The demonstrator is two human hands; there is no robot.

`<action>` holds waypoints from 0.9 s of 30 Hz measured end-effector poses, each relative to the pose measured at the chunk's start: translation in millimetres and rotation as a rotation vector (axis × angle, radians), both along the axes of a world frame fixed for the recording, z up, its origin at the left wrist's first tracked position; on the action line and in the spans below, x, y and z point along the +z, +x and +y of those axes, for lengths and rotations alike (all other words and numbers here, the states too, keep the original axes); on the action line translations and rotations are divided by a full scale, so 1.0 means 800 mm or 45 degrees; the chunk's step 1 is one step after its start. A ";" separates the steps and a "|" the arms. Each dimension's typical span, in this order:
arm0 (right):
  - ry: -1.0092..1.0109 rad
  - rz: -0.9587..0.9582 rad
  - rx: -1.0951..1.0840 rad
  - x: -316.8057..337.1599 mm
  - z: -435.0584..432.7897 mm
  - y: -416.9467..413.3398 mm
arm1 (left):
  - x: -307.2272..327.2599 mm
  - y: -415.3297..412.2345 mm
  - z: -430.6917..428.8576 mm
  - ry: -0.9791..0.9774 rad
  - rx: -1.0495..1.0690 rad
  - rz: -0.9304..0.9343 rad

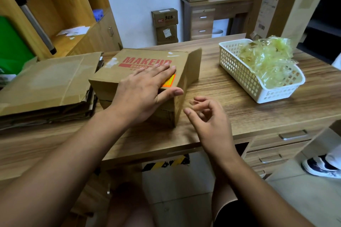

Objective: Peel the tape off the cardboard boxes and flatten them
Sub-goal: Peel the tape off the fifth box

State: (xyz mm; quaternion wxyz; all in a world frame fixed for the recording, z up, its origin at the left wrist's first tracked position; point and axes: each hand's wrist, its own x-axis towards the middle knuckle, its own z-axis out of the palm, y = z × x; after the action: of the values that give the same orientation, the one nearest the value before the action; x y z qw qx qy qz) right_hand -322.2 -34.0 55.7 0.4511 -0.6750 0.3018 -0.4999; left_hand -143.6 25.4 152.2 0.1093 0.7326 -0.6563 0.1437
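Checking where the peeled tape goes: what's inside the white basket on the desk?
The white lattice basket holds a heap of crumpled yellowish clear tape, piled above its rim. Whatever lies under the heap, and the basket's floor, is covered.

light: bright, even; shadows: soft; edges: wide-angle bending; focus: slightly soft

On the desk [230, 97], the box [140, 72] sits between flattened cardboard [48, 83], left, and basket [258, 79], right

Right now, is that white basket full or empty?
Full: crumpled yellowish tape heaps above the rim of the white basket.
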 end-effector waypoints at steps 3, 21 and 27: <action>0.132 -0.097 0.070 0.001 -0.014 0.004 | 0.002 0.000 -0.001 0.042 -0.005 0.027; 0.027 -0.144 0.140 -0.003 0.056 -0.011 | 0.005 0.001 -0.005 0.136 0.036 0.059; -0.032 -0.197 0.145 -0.004 0.053 -0.011 | 0.002 -0.005 -0.007 0.117 0.049 0.042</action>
State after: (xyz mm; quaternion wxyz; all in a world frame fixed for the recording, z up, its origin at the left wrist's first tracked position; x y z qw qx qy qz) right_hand -330.8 8.1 52.5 0.4922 -0.6560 0.2208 -0.5279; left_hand -147.7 19.7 154.1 0.0836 0.7516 -0.6461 0.1035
